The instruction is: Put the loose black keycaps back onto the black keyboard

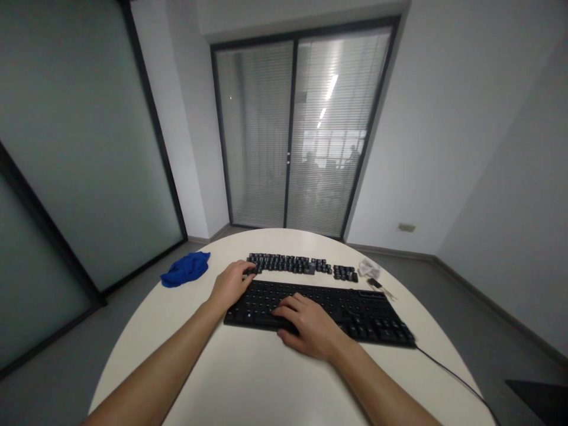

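A black keyboard (pixel 284 290) lies across the round table, with many of its key positions bare and keycaps still on its lower right part. Beyond it, loose black keycaps (pixel 284 264) are laid out in keyboard-like rows. My left hand (pixel 233 283) reaches past the keyboard's upper left corner, its thumb and fingertips closed around a keycap at the left end of those rows; the cap is mostly hidden. My right hand (pixel 308 325) rests over the keyboard's lower middle, holding nothing visible. Its bent fingertips touch the board and the thumb is apart at the front edge.
A crumpled blue cloth (pixel 185 269) lies at the table's left edge. On the right are a clear plastic bag (pixel 370 268) and a small dark tool (pixel 375 283). The keyboard's cable (pixel 452 374) runs over the table (pixel 231 378) towards the lower right.
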`<state>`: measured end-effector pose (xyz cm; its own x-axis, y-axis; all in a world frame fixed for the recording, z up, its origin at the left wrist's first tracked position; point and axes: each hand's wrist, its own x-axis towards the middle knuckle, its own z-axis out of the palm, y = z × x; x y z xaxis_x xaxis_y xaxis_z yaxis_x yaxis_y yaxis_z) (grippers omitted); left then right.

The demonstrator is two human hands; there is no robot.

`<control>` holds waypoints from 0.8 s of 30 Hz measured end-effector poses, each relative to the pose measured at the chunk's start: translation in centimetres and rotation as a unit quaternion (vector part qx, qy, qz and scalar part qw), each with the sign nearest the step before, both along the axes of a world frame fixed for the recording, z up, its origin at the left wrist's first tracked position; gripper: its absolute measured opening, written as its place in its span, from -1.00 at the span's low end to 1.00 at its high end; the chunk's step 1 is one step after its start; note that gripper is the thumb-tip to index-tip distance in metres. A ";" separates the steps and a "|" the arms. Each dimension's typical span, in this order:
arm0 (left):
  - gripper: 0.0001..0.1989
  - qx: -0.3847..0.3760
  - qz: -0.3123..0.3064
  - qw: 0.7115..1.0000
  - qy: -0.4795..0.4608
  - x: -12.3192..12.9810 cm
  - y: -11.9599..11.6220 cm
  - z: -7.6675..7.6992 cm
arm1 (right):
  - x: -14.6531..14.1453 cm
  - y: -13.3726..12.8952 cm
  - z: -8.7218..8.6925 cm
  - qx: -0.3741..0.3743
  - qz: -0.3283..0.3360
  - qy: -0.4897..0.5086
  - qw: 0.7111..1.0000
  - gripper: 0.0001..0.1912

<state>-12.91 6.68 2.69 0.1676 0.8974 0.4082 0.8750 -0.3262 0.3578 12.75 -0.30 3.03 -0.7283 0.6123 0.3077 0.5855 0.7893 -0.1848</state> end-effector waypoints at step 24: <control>-0.80 -0.036 -0.048 0.980 0.191 3.2 4.1 1.1 | 0.1 0.0 -0.1 0.013 0.008 0.003 1.000 -0.63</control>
<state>-9.70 10.83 3.83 0.3815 0.8940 0.2352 0.9158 -0.4001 0.0356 12.87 -0.30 2.93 -0.7360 0.5923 0.3279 0.5717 0.8032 -0.1675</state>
